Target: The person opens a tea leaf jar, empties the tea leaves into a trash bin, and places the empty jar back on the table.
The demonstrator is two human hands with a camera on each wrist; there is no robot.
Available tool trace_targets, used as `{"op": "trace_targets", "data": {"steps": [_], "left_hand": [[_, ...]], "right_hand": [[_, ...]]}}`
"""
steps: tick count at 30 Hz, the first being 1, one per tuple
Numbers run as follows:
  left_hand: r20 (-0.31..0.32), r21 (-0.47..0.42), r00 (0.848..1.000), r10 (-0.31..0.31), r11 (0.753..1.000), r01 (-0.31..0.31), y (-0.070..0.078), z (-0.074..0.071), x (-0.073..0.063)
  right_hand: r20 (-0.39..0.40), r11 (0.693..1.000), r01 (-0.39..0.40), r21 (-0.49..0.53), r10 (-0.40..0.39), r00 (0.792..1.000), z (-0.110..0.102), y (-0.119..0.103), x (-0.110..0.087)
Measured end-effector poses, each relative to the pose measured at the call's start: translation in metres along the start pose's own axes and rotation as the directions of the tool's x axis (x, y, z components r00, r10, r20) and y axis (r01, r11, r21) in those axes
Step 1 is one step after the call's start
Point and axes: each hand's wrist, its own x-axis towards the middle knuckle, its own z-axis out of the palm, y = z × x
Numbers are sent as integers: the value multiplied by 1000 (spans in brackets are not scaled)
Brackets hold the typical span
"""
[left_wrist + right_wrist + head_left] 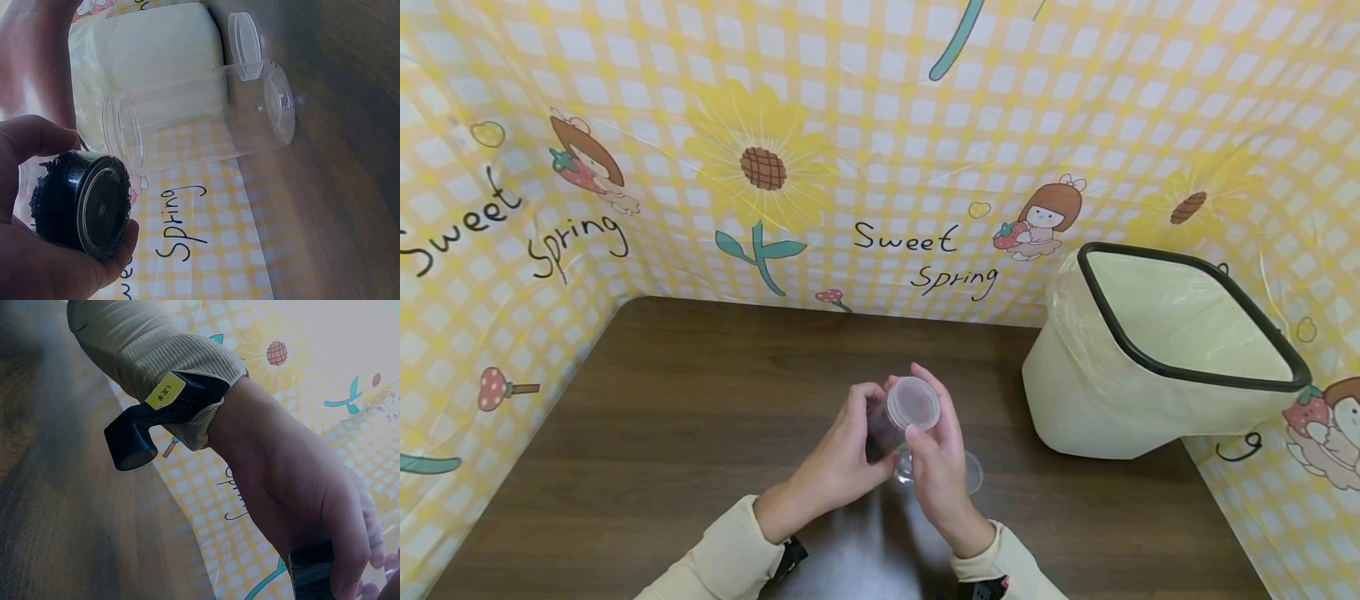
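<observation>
A clear plastic jar with dark black contents [100, 206] is held tilted above the table, its translucent lid [913, 402] facing up toward the head camera. My left hand [842, 454] grips the jar body, thumb on one side and fingers on the other. At the top end my right hand [942, 475] holds the lid's rim between thumb and fingers. Below the hands stands a second clear jar [194, 119], open and with nothing visible inside. Beside it on the table lies a loose clear lid [974, 473]. The right wrist view mostly shows the left hand [300, 481] and the dark jar [312, 569].
On the right of the brown wooden table [715, 367] stands a cream bin [1075, 383] with a black rim and a plastic liner. Yellow checked cloth [880, 150] with flower prints covers the walls around the table. Dark wrist devices sit on both sleeves.
</observation>
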Motion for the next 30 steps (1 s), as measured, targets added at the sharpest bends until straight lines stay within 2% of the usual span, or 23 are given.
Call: {"op": "trace_targets", "data": {"steps": [4, 8, 17, 30], "left_hand": [[0, 2, 1000, -3, 1000, 3, 0, 0, 0], [-7, 9, 1000, 22, 1000, -22, -1, 1, 0], [-6, 10, 999, 33, 999, -33, -2, 1, -1], [-6, -4, 1000, 11, 1000, -11, 0, 0, -1]], "right_hand": [[-9, 1000, -2, 15, 2, 1000, -1, 2, -1], [-32, 1000, -8, 18, 9, 999, 0, 4, -2], [-79, 999, -33, -25, 31, 996, 3, 4, -3], [-56, 998, -21, -62, 18, 998, 2, 2, -2]]}}
